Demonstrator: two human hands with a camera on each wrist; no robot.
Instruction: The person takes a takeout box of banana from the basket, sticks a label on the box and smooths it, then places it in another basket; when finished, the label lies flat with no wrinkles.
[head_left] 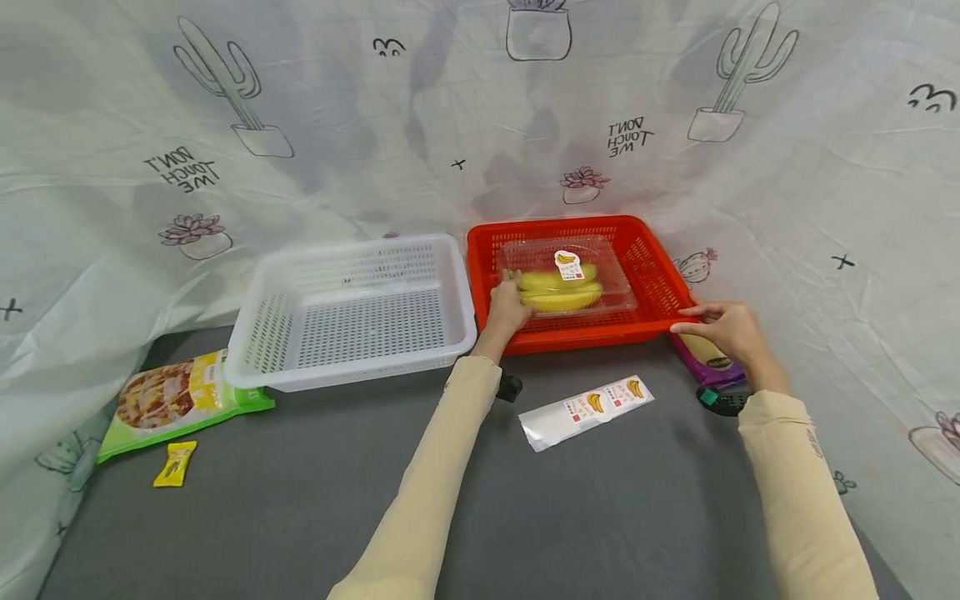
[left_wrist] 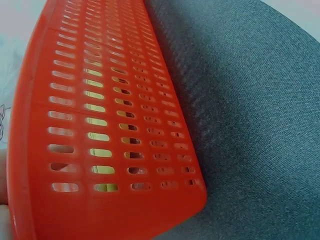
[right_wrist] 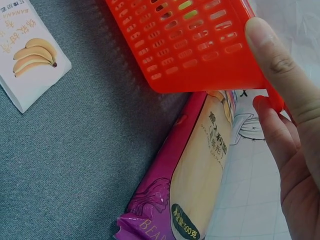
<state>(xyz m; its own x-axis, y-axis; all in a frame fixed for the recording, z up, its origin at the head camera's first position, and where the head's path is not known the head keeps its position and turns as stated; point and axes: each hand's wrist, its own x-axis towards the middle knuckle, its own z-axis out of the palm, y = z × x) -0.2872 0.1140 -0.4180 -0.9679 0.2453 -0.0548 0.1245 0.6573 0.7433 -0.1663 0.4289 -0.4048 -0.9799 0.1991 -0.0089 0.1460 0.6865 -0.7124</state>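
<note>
A clear plastic box of bananas [head_left: 551, 292], with a banana label on its lid, lies in the red basket [head_left: 570, 342]. My left hand [head_left: 507, 307] reaches over the front rim and grips the box at its near left corner. In the left wrist view the basket's slotted wall [left_wrist: 100, 115] hides most of that hand. At the basket's right front corner, my right hand [head_left: 727, 329] pinches the rim, thumb on top and fingers below. Under that corner is a purple pasta packet [right_wrist: 195, 165], partly covered by the basket.
A white basket [head_left: 352, 367] stands left of the red one. Beside it lie a green food bag [head_left: 168, 400] and a small yellow packet [head_left: 176, 464]. A strip of banana labels [head_left: 585, 412] lies on the grey table [head_left: 600, 517]. Printed cloth [head_left: 420, 125] hangs behind.
</note>
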